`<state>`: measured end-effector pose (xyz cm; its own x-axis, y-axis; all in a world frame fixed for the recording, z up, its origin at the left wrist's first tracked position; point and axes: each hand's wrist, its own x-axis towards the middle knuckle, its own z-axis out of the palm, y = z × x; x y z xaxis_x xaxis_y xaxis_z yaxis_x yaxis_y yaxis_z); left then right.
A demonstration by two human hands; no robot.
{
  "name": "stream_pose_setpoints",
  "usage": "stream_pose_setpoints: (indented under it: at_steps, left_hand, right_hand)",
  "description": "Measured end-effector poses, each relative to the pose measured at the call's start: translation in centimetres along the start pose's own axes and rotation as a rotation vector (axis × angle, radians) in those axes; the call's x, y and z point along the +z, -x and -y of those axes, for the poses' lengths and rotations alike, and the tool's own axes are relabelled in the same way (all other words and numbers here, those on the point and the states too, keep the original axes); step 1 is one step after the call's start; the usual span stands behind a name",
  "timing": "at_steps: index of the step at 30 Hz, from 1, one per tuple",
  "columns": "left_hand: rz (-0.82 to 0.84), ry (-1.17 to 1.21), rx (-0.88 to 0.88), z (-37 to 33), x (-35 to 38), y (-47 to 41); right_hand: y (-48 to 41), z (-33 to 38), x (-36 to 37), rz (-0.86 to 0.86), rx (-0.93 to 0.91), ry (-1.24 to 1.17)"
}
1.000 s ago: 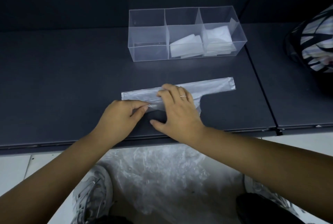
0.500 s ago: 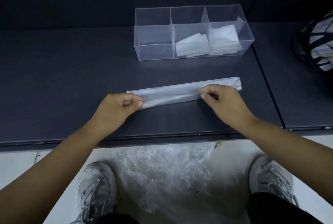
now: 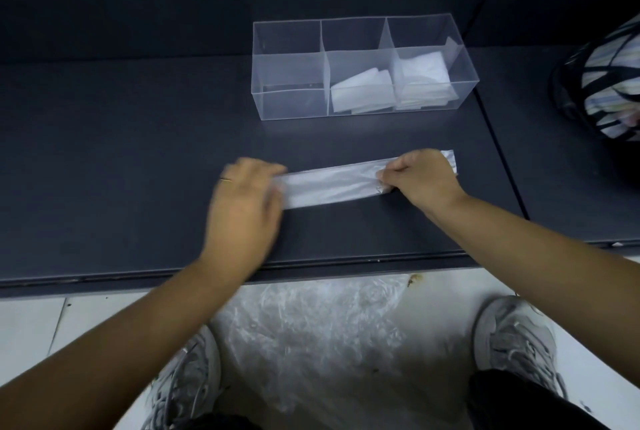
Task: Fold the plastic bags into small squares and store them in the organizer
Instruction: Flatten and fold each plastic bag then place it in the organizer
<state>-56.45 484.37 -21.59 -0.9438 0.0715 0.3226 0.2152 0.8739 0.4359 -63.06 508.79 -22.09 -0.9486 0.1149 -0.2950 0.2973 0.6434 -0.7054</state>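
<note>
A plastic bag [image 3: 339, 184], folded into a long narrow strip, lies on the dark table [image 3: 138, 159] in front of me. My left hand [image 3: 242, 201] is motion-blurred and lies flat over the strip's left end, fingers extended. My right hand [image 3: 420, 177] pinches the strip near its right end with curled fingers; the short tip pokes out beyond it. Behind the strip stands the clear three-compartment organizer [image 3: 291, 104]. Its left compartment holds nothing, while the middle and right ones hold folded white bags [image 3: 363, 92].
A striped mesh bag [image 3: 609, 83] sits on the table at the far right, past a seam between panels. Crumpled clear plastic bags [image 3: 311, 336] lie on the floor between my grey shoes, below the table's front edge.
My right hand slid right along the strip to near its end. My left hand went from pinching the left end to lying flat over it. The strip is now fully narrowed.
</note>
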Motion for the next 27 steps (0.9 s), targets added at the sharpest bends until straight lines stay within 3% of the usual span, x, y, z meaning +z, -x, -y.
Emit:
stream_pose_setpoints:
  at_steps: [2, 5, 8, 10, 12, 14, 16, 21, 24, 27]
  left_hand:
    - [0.268, -0.016, 0.152, -2.6, 1.6, 1.1]
    - [0.561, -0.253, 0.111, -3.7, 3.7, 1.8]
    - [0.589, -0.35, 0.091, -2.8, 4.9, 2.2]
    - [0.578, -0.382, 0.094, -2.6, 5.2, 2.3]
    - [0.576, -0.376, 0.086, -2.6, 5.4, 2.4]
    - [0.573, -0.356, 0.091, -2.5, 5.6, 2.4]
    - [0.551, -0.348, 0.095, -2.4, 5.6, 2.4]
    - [0.547, -0.36, 0.105, -2.7, 5.3, 2.3]
    - [0.537, -0.354, 0.107, -2.7, 5.4, 2.3]
    - [0.53, -0.361, 0.106, -2.7, 5.3, 2.3]
  right_hand:
    - [-0.1, 0.1, 0.1, -0.008, 0.01, -0.012]
    - [0.1, 0.1, 0.4, -0.032, -0.006, -0.02]
    - [0.9, 0.1, 0.7, -0.169, -0.083, 0.061]
    - [1.6, 0.5, 1.1, -0.299, -0.366, 0.175]
    - [2.4, 0.9, 2.2, -0.151, -0.666, 0.286]
    - [3.3, 0.6, 3.8, 0.135, -0.76, 0.448]
    - [3.3, -0.8, 4.4, 0.245, -0.728, 0.636]
    - [0.6, -4.5, -0.5, 0.157, -0.587, 0.809]
    - [-0.6, -6.4, -3.7, 0.096, -0.47, 0.724]
    - [-2.1, -6.5, -5.5, -0.051, -0.406, 0.492]
